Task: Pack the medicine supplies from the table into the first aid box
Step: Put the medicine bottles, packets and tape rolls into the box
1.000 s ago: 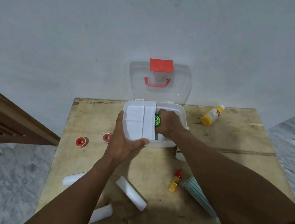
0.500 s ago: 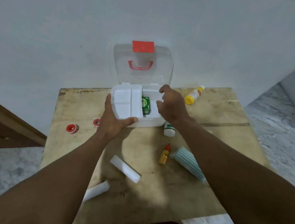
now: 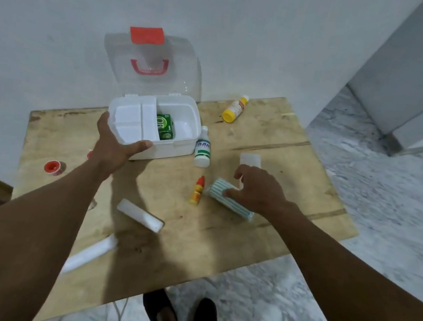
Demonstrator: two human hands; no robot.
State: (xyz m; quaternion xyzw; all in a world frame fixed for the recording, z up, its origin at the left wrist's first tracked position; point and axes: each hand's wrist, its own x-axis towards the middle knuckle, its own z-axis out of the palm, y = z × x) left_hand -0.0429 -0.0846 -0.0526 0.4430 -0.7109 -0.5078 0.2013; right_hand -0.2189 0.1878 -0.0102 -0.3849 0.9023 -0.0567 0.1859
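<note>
The white first aid box (image 3: 172, 151) stands open at the back of the wooden table (image 3: 297, 186), its clear lid (image 3: 153, 56) upright against the wall. A green carton (image 3: 165, 127) lies inside, beside the white divider tray. My left hand (image 3: 113, 146) grips the box's front left corner. My right hand (image 3: 257, 189) hovers over a teal striped pack (image 3: 238, 207) lying on the table, thumb touching it, fingers spread. A white bottle (image 3: 203, 147) stands by the box. A small red-capped dropper (image 3: 197, 190) lies left of the pack.
A yellow bottle (image 3: 234, 109) lies at the back right, and a white packet (image 3: 250, 159) just beyond my right hand. Two white rolls (image 3: 139, 215) (image 3: 89, 254) lie near the front, a red tape roll (image 3: 52, 168) at the left edge. My feet (image 3: 179, 315) show below.
My right hand has left the box, with the green carton staying inside, and has come down and right onto the striped pack. My left hand keeps its hold on the box.
</note>
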